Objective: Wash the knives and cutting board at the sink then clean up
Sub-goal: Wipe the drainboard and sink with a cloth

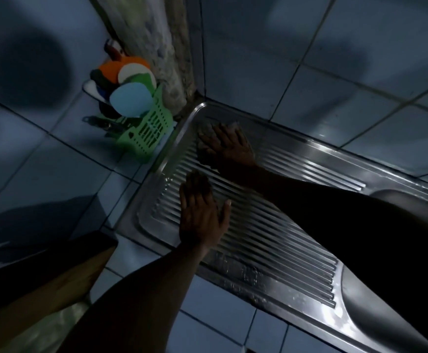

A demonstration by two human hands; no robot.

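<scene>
— Any brand or writing you can read?

— None that I can make out. The light is dim and the steel draining board (246,225) carries no legible mark; the green basket (146,131) shows only its slots.

— Where are the hands?

— Both are on the ribbed draining board. The right hand (227,145) lies near the far corner, fingers spread and fairly straight, pressing down on a pale cloth (205,135). The cloth sticks out past the fingertips and along the side of the hand toward the rim.

— And the left?

— The left hand (200,212) rests flat on the ribs nearer the front edge, fingers straight, thumb out to the side, holding nothing. It is near the right hand, not touching it or the cloth.

— The cutting board?

— A wooden board (54,284) stands tilted at the lower left, beside the left forearm, well apart from both hands.

— Knives?

— Dark handles (98,122) poke out of the basket's near side, too dim to say what they are. The basket sits on the tiled counter (42,174) just beside the draining board's corner, with round coloured plates (128,100) standing in it. The sink bowl (386,314) lies at the right, partly hidden by the right arm.
</scene>
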